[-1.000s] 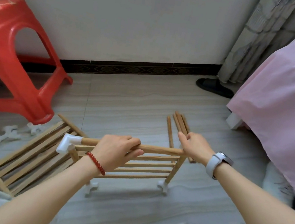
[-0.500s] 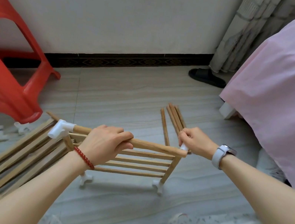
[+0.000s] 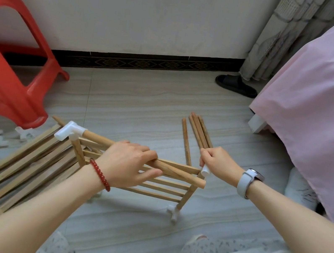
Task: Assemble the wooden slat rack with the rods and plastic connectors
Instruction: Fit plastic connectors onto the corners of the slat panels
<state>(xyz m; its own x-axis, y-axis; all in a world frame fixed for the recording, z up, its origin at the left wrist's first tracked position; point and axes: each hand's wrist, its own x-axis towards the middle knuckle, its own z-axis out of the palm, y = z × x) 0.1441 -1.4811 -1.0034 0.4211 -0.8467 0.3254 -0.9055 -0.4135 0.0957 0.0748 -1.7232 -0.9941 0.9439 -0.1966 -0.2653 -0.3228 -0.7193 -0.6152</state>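
While left hand (image 3: 126, 163) grips round wooden rod (image 3: 178, 171), right hand (image 3: 218, 162) pinches white plastic connector (image 3: 206, 171); misaligned, rod's free end could miss the socket.

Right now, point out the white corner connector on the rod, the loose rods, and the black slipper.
white corner connector (image 3: 70, 133), head view, elbow bend.
loose rods (image 3: 199, 131), head view, middle of bundle.
black slipper (image 3: 235, 86), head view, strap top.
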